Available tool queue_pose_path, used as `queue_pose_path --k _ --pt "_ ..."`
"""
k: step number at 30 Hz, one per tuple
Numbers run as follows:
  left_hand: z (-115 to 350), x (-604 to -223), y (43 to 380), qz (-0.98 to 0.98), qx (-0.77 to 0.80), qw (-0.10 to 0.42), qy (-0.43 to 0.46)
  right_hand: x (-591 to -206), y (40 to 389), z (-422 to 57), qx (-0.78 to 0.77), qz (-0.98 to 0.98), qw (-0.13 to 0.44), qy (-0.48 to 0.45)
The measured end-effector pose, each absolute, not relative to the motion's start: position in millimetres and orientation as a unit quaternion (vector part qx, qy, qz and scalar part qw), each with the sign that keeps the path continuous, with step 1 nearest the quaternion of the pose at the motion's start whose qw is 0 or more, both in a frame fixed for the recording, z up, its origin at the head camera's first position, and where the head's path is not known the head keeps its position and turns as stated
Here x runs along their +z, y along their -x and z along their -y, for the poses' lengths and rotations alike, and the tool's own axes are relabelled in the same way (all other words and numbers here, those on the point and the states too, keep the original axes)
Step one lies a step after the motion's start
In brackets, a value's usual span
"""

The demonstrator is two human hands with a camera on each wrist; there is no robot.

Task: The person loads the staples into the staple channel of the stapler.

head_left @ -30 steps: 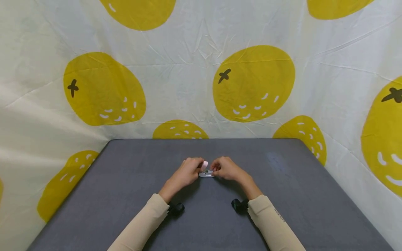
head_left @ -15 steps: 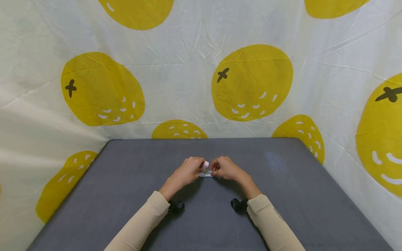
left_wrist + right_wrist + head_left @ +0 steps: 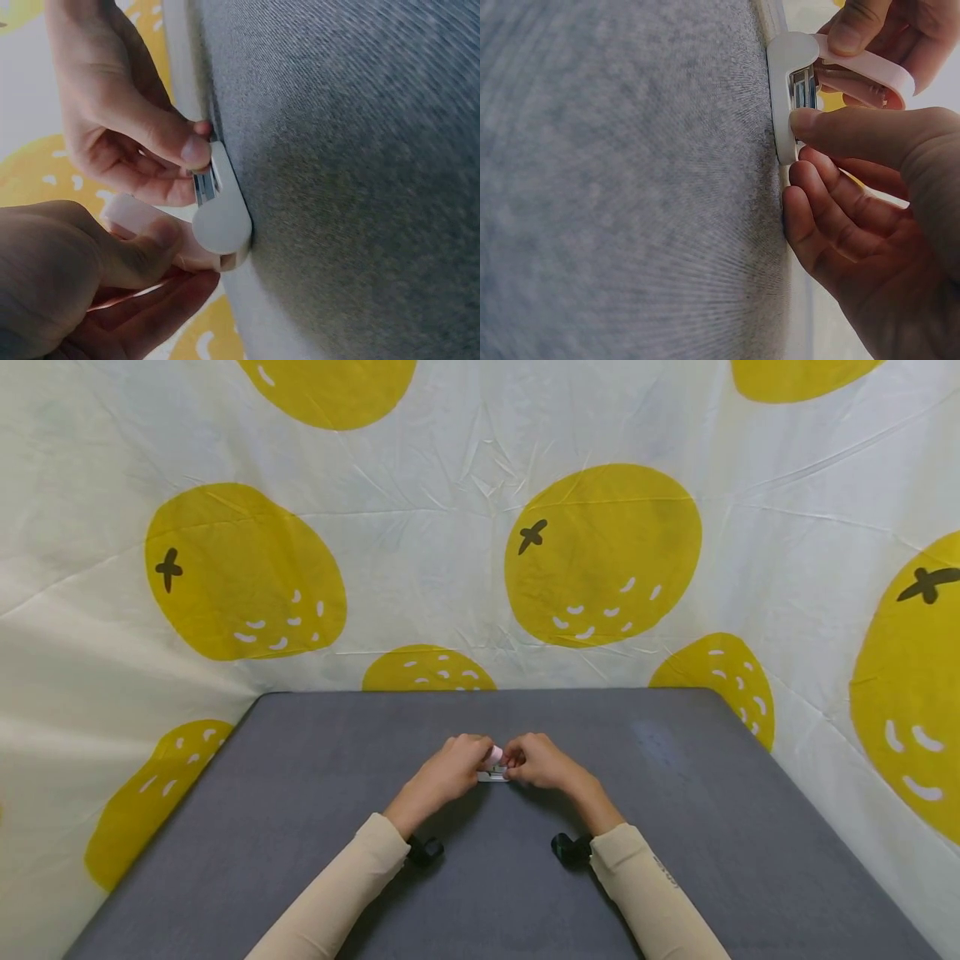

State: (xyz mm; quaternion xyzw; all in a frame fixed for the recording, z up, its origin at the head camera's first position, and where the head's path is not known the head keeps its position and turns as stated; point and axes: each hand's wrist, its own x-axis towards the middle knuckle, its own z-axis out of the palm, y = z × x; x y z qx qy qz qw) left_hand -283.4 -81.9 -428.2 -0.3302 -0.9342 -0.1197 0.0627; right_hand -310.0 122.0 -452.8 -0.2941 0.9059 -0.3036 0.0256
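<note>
A small stapler with a white base and a pink lid (image 3: 877,69) rests on the grey table, its lid swung up. Between lid and base the metal staple channel (image 3: 804,90) shows, with a spring above it in the right wrist view. My left hand (image 3: 452,770) pinches the raised pink lid between thumb and fingers. At the other end, my right hand (image 3: 542,762) pinches the white base (image 3: 226,217) and channel, thumb on the near side. In the head view both hands partly cover the stapler.
The grey cloth-covered table (image 3: 495,877) extends around the hands. A white curtain printed with yellow fruit (image 3: 603,556) hangs behind its far edge and along the sides. Black wrist cameras (image 3: 573,852) sit beneath the forearms.
The pink lid has tilted to the right and lower over the base, my left hand shifting slightly right with it. My right hand has stayed almost still on the base.
</note>
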Motion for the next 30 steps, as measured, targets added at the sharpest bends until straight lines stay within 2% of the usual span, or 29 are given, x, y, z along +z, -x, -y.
queue_pose_path --k 7,14,20,30 --pt "77.2 -424.8 282.1 0.932 -0.099 0.075 0.341 -450.8 309.3 -123.5 -0.303 -0.907 0.026 0.292" --pt "72.5 -422.8 279.8 0.935 -0.073 0.058 0.342 -451.5 308.4 -123.9 -0.304 -0.904 0.035 0.297" --pt "70.6 -425.6 279.4 0.933 -0.042 0.077 0.350 -453.2 307.3 -123.2 -0.315 -0.900 0.041 0.297" --pt "66.5 -429.0 285.9 0.933 -0.053 0.067 0.348 -451.8 307.2 -133.7 -0.373 -0.879 0.082 0.285"
